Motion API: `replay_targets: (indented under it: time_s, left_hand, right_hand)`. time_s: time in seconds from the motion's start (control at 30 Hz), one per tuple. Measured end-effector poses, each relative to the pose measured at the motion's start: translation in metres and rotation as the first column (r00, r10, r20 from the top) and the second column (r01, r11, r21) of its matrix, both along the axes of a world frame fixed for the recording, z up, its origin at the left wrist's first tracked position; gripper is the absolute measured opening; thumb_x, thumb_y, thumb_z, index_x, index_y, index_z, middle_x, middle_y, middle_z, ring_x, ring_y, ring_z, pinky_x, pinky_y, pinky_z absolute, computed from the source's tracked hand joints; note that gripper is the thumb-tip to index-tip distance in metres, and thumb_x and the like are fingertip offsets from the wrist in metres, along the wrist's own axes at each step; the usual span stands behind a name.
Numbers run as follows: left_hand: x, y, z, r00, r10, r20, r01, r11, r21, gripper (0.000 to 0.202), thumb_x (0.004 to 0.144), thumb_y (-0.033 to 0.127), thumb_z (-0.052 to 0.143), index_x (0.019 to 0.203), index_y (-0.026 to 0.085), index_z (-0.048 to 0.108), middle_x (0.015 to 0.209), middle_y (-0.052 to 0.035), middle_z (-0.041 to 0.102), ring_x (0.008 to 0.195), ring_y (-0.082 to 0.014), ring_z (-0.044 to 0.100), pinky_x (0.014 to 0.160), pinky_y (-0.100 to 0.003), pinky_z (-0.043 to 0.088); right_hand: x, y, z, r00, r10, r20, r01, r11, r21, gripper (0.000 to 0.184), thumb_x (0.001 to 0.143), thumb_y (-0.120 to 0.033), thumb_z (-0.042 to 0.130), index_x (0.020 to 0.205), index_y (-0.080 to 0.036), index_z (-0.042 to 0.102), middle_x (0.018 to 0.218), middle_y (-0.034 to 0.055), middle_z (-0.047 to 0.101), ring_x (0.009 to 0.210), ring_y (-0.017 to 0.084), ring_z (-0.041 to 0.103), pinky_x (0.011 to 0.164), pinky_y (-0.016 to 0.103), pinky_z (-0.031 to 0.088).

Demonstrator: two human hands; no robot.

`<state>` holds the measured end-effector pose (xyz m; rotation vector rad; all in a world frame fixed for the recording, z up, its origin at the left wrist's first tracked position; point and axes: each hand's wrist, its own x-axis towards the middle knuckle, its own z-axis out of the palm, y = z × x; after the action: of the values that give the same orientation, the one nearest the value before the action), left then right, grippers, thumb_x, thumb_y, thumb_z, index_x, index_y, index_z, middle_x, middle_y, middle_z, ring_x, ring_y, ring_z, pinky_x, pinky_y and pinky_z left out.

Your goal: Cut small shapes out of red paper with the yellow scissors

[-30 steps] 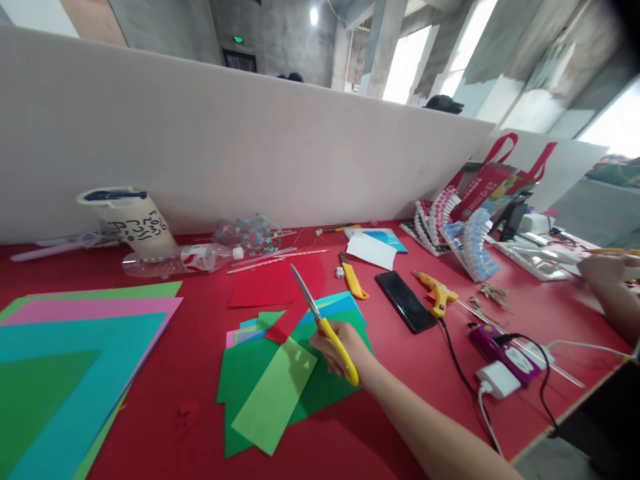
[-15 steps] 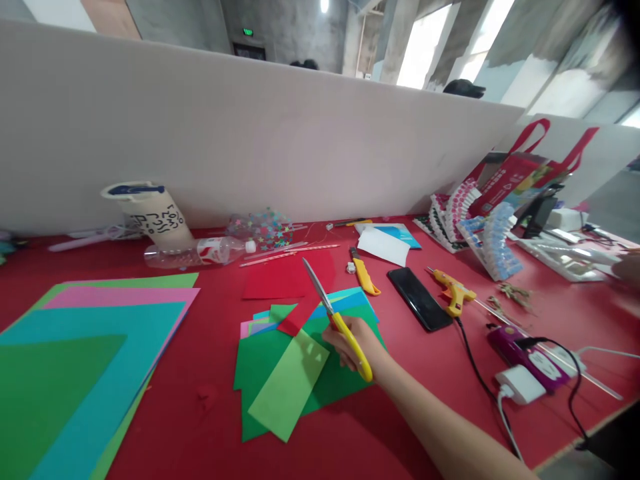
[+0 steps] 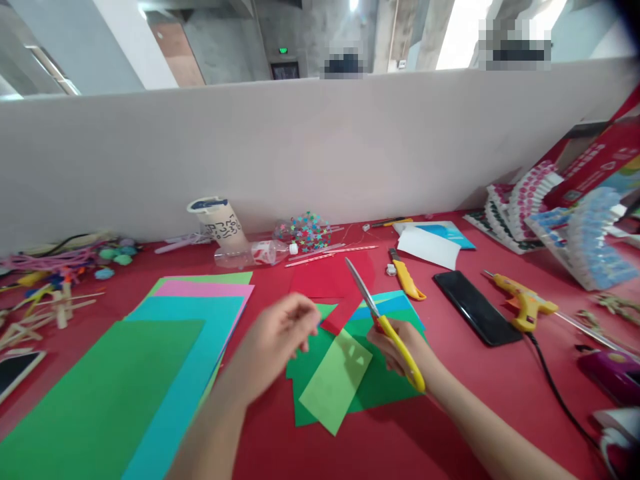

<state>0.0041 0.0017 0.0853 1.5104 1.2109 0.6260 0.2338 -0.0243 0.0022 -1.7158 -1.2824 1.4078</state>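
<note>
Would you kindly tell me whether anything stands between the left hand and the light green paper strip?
Nothing visible stands between the left hand and the light green paper strip, which lies on dark green paper; the scissors, in the right hand, are to its right.

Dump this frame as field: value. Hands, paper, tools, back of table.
Left hand: loosely curled at the left edge of the dark green paper, nothing seen in it
Right hand: holds scissors by the yellow handles
Blades: look closed, tips toward the white panel
Middle: light green strip lying on dark green paper
Left: paper stack, green on top
Tools, left to right: cutter, phone, glue gun
Back: bottle on its side, cup behind it
</note>
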Motion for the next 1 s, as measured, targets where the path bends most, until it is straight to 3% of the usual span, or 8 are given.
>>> replay_targets:
  time_s: [0.13,0.23,0.43,0.57,0.63,0.7,0.8,1.0]
  left_hand:
    - [0.041,-0.029,-0.050,0.960,-0.102,0.261,0.148,0.976,-0.163,0.055,0.083,0.048,0.059,0.128,0.020,0.046,0.118,-0.0119,0.060,0.099,-0.0233,0.061,0.078,-0.032,0.051]
    - [0.059,-0.051,-0.072,0.938,-0.021,0.347,0.085,0.981,-0.172,0.057,0.082,0.047,0.059,0.131,0.021,0.046,0.127,-0.0114,0.057,0.116,-0.0271,0.054,0.096,-0.037,0.044]
    - [0.060,-0.057,-0.078,0.901,0.284,0.328,-0.144,0.909,-0.392,0.053,0.078,0.037,0.062,0.127,0.022,0.053,0.124,-0.0087,0.061,0.122,-0.0303,0.050,0.096,-0.039,0.045]
    - [0.060,-0.048,-0.076,0.759,0.486,0.434,-0.205,0.810,-0.549,0.066,0.075,0.030,0.063,0.136,0.024,0.040,0.110,-0.0087,0.066,0.096,-0.0269,0.066,0.069,-0.035,0.056]
    - [0.058,-0.043,-0.073,0.728,0.516,0.451,-0.240,0.808,-0.538,0.069,0.074,0.028,0.064,0.137,0.024,0.036,0.101,-0.0071,0.068,0.081,-0.0244,0.068,0.057,-0.032,0.055]
    - [0.054,-0.039,-0.070,0.726,0.503,0.470,-0.247,0.827,-0.504,0.070,0.074,0.028,0.064,0.137,0.024,0.034,0.094,-0.0062,0.069,0.068,-0.0228,0.068,0.046,-0.029,0.051]
    - [0.050,-0.035,-0.071,0.729,0.486,0.482,-0.240,0.841,-0.485,0.070,0.074,0.030,0.064,0.136,0.022,0.033,0.085,-0.0055,0.070,0.059,-0.0219,0.065,0.040,-0.029,0.048]
    - [0.056,-0.041,-0.071,0.747,0.490,0.449,-0.241,0.829,-0.505,0.076,0.073,0.030,0.063,0.139,0.023,0.027,0.089,-0.0077,0.070,0.051,-0.0200,0.061,0.034,-0.027,0.044]
  right_hand:
    - [-0.008,-0.009,0.006,0.977,0.148,0.152,-0.171,0.973,0.152,0.019,0.092,-0.027,0.060,0.106,-0.014,0.063,0.098,0.0024,0.067,0.079,0.020,0.067,0.066,0.034,0.056]
    - [-0.015,-0.017,0.009,0.931,0.207,0.302,-0.288,0.923,0.254,0.016,0.091,-0.027,0.061,0.102,-0.015,0.063,0.091,0.0019,0.067,0.074,0.017,0.066,0.066,0.034,0.055]
    - [-0.025,-0.028,0.016,0.863,0.184,0.471,-0.378,0.853,0.359,0.022,0.080,-0.020,0.069,0.099,-0.013,0.061,0.080,0.0032,0.069,0.066,0.019,0.066,0.056,0.030,0.054]
    - [-0.027,-0.033,0.033,0.849,0.110,0.517,-0.410,0.754,0.513,0.046,0.080,-0.015,0.062,0.125,-0.016,0.053,0.116,0.0097,0.067,0.102,0.022,0.063,0.084,0.029,0.052]
    - [-0.011,-0.028,0.042,0.836,0.024,0.548,-0.398,0.713,0.576,0.036,0.087,-0.019,0.055,0.123,-0.021,0.056,0.129,0.0062,0.060,0.118,0.019,0.054,0.099,0.026,0.043]
    - [0.023,-0.016,0.045,0.795,-0.159,0.586,-0.286,0.753,0.593,0.032,0.091,-0.027,0.053,0.122,-0.021,0.057,0.125,0.0086,0.062,0.116,0.022,0.054,0.099,0.033,0.043]
    - [0.094,0.005,0.036,0.601,-0.409,0.686,-0.059,0.834,0.548,0.033,0.091,-0.029,0.060,0.123,-0.019,0.056,0.129,0.0093,0.056,0.112,0.029,0.056,0.093,0.052,0.044]
    - [0.166,0.016,-0.010,0.357,-0.438,0.825,0.158,0.899,0.409,0.030,0.092,-0.028,0.060,0.120,-0.017,0.057,0.122,0.0085,0.060,0.101,0.025,0.063,0.083,0.047,0.052]
